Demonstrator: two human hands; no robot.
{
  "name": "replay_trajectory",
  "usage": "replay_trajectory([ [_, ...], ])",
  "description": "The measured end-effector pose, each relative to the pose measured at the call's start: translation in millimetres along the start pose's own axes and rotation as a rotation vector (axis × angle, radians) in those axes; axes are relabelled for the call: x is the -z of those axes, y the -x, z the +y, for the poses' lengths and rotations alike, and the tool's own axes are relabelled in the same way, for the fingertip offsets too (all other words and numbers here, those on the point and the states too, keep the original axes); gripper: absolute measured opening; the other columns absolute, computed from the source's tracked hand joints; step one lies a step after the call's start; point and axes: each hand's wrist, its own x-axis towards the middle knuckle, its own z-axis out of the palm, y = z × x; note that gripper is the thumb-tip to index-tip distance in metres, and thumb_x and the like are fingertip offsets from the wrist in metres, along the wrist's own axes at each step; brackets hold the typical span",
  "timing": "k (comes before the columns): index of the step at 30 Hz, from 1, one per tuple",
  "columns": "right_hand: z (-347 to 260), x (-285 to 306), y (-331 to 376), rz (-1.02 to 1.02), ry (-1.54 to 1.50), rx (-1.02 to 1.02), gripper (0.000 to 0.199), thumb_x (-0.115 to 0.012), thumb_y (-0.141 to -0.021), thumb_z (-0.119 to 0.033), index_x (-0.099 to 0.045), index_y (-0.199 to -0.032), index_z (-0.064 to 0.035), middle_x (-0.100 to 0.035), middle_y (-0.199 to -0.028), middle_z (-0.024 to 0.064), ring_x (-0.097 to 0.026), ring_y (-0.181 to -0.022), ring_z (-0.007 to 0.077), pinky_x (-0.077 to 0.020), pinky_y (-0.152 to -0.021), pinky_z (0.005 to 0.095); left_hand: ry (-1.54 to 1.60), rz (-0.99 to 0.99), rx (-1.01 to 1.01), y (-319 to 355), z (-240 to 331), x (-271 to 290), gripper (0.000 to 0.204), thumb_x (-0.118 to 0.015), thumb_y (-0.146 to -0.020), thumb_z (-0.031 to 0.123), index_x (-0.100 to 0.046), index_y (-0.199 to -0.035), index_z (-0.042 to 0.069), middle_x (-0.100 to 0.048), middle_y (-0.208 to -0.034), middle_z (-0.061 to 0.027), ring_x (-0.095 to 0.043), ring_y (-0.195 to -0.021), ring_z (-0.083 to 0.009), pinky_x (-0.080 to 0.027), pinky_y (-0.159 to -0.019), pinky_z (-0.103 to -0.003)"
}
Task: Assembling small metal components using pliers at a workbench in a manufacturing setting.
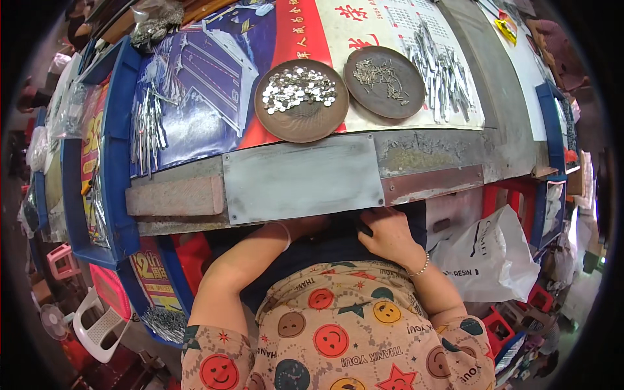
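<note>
Right grip (390, 234) is up against the front edge of the table (510, 153), lower middle of the frame, fingers curled; can't tell if anything's in it. Left grip (307, 226) is half hidden by the edge, so no clue there either. Closest thing to both is the dark cloth (338, 250) over the lap, just below the grey metal plate (302, 182).

What could go wrong? The brown dish (302, 127) of silver discs (296, 91) sits right behind that plate, so a careless forearm could probably tip it and mix them with the pins (380, 77) in the other dish (374, 109).

Tabletop's worn, with posters under the dishes and loose metal strips (448, 81) upper right. Beyond: blue tray (117, 169) on the left, white plastic bag (484, 257) lower right, white chair (97, 328) lower left. Busy room.
</note>
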Motion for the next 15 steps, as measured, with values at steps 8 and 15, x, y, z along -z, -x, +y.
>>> replay_trajectory([
  [8,3,7,6,0.059,0.016,0.007,0.020,-0.068,-0.076,-0.023,-0.062,-0.083,-0.0058,-0.060,-0.081,0.0170,-0.060,-0.081,0.0349,-0.0494,-0.067,0.0451,-0.160,0.070,-0.022,16,-12,22,0.029,-0.057,-0.092,0.024,-0.063,-0.115,0.006,-0.066,-0.106,-0.0162,-0.061,-0.100,-0.0322,-0.049,-0.087,-0.041],
  [15,-14,38,40,-0.193,0.013,-0.091,0.021,-0.070,-0.076,-0.017,-0.062,-0.089,-0.0030,-0.054,-0.111,0.0175,-0.057,-0.097,0.0322,-0.0515,-0.071,0.0430,0.293,-0.074,0.434,50,45,78,0.024,-0.064,-0.089,0.018,-0.062,-0.107,0.002,-0.066,-0.099,-0.0143,-0.065,-0.090,-0.0284,-0.052,-0.078,-0.036],
])
